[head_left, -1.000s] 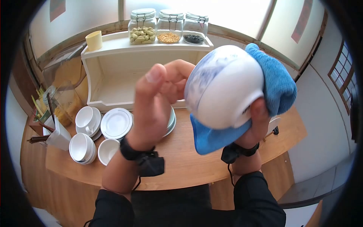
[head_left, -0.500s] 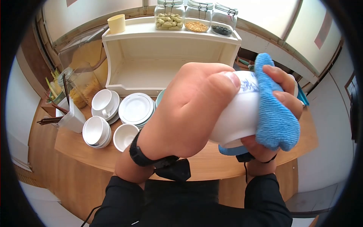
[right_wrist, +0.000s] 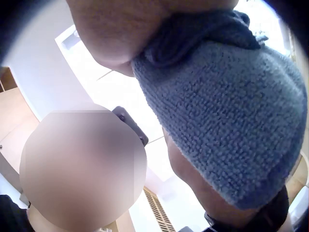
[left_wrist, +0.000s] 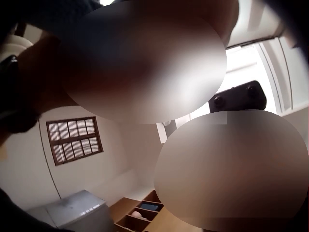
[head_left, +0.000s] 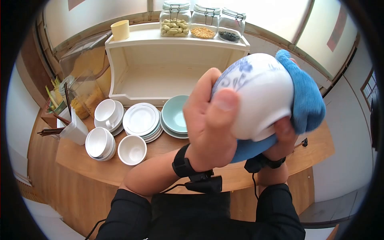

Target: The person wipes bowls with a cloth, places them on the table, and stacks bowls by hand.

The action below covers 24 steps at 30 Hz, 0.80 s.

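A white bowl with blue floral decoration [head_left: 262, 94] is held up in front of the body, its foot turned toward the lower right. My left hand [head_left: 212, 124] grips its left side, thumb on the outer wall. Against the right side, my right hand [head_left: 282, 140] holds the bowl through a blue cloth [head_left: 308, 98], with the thumb near the foot. In the right wrist view the cloth [right_wrist: 227, 116] hangs over the hand and hides the bowl. The left wrist view is largely blurred, so its grip cannot be made out there.
White bowls [head_left: 98, 143], a single bowl [head_left: 132, 150], a cup [head_left: 106, 112], white plates [head_left: 141, 119] and pale green dishes [head_left: 175, 114] stand left on the table. Behind is a white shelf [head_left: 176, 70] bearing jars [head_left: 175, 24]. A utensil holder [head_left: 75, 130] stands far left.
The left hand turned from lying across the bowl to gripping its left side. The bowl has rotated, showing more of its wall and foot, and the cloth has shifted with the right hand.
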### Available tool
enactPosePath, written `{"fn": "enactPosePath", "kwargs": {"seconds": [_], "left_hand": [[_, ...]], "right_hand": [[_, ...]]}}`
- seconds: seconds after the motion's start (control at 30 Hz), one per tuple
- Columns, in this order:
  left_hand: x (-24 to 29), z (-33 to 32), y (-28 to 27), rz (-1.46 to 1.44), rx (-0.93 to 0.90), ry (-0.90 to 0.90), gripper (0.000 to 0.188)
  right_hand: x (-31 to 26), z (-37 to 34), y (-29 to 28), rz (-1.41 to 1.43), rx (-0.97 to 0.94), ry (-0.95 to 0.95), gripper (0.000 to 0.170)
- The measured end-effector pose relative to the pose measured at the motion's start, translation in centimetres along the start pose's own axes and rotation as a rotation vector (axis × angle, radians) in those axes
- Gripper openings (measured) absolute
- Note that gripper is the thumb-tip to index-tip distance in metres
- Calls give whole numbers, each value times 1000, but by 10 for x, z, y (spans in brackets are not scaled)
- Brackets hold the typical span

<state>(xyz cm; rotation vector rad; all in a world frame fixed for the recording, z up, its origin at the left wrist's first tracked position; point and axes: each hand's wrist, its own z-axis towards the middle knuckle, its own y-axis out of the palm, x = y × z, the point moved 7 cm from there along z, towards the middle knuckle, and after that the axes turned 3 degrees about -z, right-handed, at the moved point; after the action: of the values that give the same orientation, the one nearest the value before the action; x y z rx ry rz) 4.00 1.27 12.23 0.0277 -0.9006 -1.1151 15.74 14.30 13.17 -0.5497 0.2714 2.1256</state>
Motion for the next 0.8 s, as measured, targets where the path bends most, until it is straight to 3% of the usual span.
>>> {"fn": "enactPosePath", "kwargs": {"seconds": [0.03,0.1,0.17,0.23,0.27,0.37,0.4,0.43,0.5,0.53,0.57,0.6,0.63,0.73,0.8], "left_hand": [[2,5,-2,0,-2,1,71],[-2,19,1,-153,-102,-186,40],[3,22,2,-103,-196,-221,42],[0,21,5,99,-388,-308,44],[-2,20,11,57,-504,-296,46],[-1,15,10,74,-576,-315,49],[-3,12,8,3,-503,-344,54],[0,14,5,121,-469,-404,105],[7,21,7,-36,-415,-373,101],[4,21,12,-33,-422,-372,101],[-1,24,9,-77,-289,-302,97],[-5,26,0,-122,-154,-231,93],[-19,23,-5,-196,-278,-266,80],[-37,12,0,-221,-116,-197,68],[-41,6,-3,-494,140,-176,61]], "right_hand": [[-1,5,-4,0,2,-2,88],[-25,8,-4,-89,-104,-390,70],[-37,0,5,-143,-128,-312,37],[-56,1,13,-216,-282,-291,25],[-60,2,18,-152,-340,-249,22],[-63,0,24,-132,-385,-238,29],[-62,0,22,-132,-387,-238,29],[-58,2,20,-105,-375,-235,32],[-45,4,12,-81,-354,-287,45],[-38,8,4,-96,-251,-393,53],[-34,8,-2,-112,-147,-498,62],[-26,4,-11,-181,47,-332,81],[-18,5,-20,-131,139,-178,90],[-6,7,-15,2,106,-107,77],[-12,9,3,-153,-58,-309,71]]}}
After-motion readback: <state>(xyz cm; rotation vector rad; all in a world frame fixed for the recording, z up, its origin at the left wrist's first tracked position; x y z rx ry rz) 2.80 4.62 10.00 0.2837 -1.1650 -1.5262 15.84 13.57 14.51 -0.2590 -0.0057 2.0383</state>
